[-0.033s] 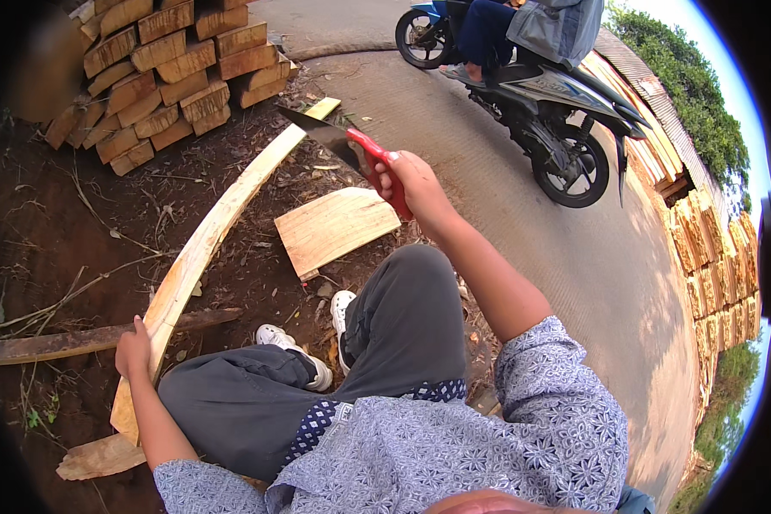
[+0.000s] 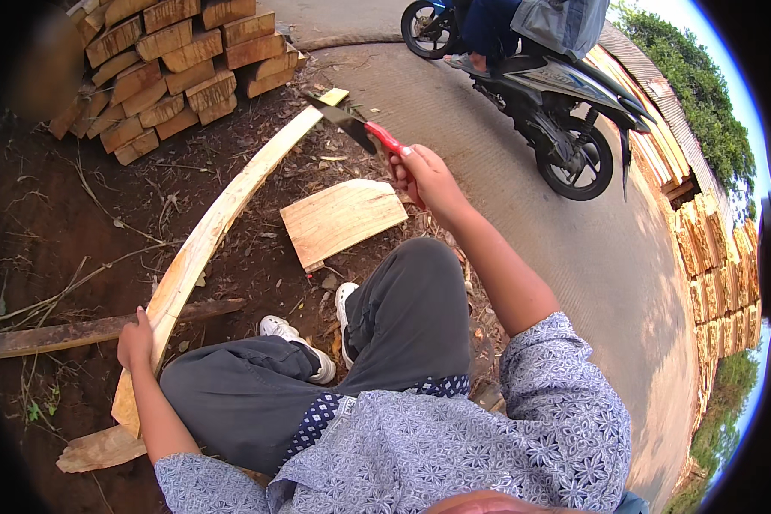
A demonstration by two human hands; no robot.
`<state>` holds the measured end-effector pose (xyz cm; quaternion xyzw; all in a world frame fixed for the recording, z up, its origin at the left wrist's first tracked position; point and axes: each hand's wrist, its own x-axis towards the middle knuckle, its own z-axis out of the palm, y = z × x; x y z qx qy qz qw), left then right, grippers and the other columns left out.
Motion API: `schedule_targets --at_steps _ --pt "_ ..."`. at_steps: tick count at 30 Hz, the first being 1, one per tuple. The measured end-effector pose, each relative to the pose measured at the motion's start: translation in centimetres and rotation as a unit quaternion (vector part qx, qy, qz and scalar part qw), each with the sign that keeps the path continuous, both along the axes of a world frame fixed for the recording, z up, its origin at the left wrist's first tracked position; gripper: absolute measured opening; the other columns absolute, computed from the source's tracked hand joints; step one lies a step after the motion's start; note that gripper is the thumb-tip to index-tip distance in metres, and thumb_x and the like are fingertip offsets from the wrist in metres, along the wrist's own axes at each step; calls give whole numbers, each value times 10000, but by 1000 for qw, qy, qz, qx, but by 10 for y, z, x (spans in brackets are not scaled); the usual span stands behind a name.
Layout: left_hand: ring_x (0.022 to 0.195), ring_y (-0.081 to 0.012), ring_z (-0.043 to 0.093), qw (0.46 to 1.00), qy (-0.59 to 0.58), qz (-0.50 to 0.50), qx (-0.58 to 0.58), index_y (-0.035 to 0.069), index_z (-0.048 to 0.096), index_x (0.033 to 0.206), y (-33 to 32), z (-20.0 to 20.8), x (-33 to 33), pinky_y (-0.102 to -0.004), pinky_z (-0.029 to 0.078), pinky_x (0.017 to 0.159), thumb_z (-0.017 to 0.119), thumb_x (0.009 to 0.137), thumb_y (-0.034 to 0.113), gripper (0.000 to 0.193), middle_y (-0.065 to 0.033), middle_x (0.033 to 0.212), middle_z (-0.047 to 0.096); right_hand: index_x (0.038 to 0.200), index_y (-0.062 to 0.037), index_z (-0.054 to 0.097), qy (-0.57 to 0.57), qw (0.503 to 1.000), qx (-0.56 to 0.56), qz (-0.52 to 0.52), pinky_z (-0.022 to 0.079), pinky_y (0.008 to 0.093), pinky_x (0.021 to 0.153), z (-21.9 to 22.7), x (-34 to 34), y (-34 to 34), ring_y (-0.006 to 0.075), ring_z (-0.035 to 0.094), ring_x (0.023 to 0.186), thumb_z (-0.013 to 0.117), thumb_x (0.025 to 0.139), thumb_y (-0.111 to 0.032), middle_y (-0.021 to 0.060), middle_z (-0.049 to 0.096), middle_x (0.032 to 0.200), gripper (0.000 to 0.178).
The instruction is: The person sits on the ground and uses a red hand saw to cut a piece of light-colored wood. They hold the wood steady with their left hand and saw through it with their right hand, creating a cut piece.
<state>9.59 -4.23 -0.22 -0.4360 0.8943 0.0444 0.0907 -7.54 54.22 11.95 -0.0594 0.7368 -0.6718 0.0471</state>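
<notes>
The right hand (image 2: 431, 180) is closed round a red-handled saw (image 2: 351, 127), which extends over the far end of a long plank (image 2: 218, 214); contact there is unclear. The left hand (image 2: 135, 343) clasps that plank near its lower end. Between the plank and the road (image 2: 625, 283), a short board (image 2: 343, 221) lies on the dirt (image 2: 77, 223).

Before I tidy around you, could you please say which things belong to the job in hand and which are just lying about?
In use:
red-handled saw, in the right hand
long pale plank, held by the left hand

Apparently just lying about:
short wide board
timber stack, upper left
</notes>
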Motion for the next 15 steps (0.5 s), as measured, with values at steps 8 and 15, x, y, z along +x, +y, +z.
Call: schedule_targets --at_steps 8,15 --pt "1161 -411 670 999 -37 6 12 2 759 1126 31 15 -25 -500 519 965 288 999 702 853 -250 1209 710 1134 -28 698 117 915 355 -153 506 345 753 -224 -25 155 221 667 849 686 959 -252 116 700 933 284" --pt "1169 -433 659 998 -50 37 -13 17 764 1150 13 -6 -21 -503 498 990 316 974 742 870 -279 1191 707 1099 -28 734 153 781 554 -244 529 396 823 -374 59 161 314 708 925 768 898 -336 177 735 986 369"
